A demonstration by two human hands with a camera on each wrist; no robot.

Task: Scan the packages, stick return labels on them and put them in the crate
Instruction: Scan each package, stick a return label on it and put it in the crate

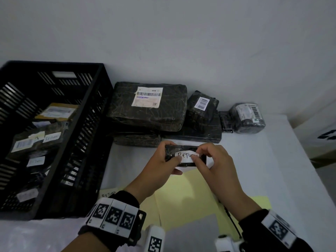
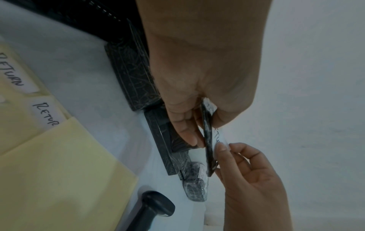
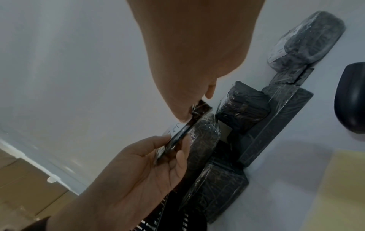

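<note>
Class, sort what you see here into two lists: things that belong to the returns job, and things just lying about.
Job:
left hand holding small package
right hand pressing label
crate
waiting packages
scanner
label sheets

Lying about:
cardboard boxes

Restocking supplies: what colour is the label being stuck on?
White return label, handwritten in black; head view.

Both forearms reach forward side by side, each wrist wrapped in a black band with white square-patterned markers. The left hand (image 1: pixel 160 161) curls its thumb and fingers around the left end of a small flat black plastic-wrapped package (image 1: pixel 170 151). The right hand (image 1: pixel 211 160) bends inward, its thumb and fingertips pressing a white paper label handwritten RETURN (image 1: pixel 185 156) onto that package.
</note>
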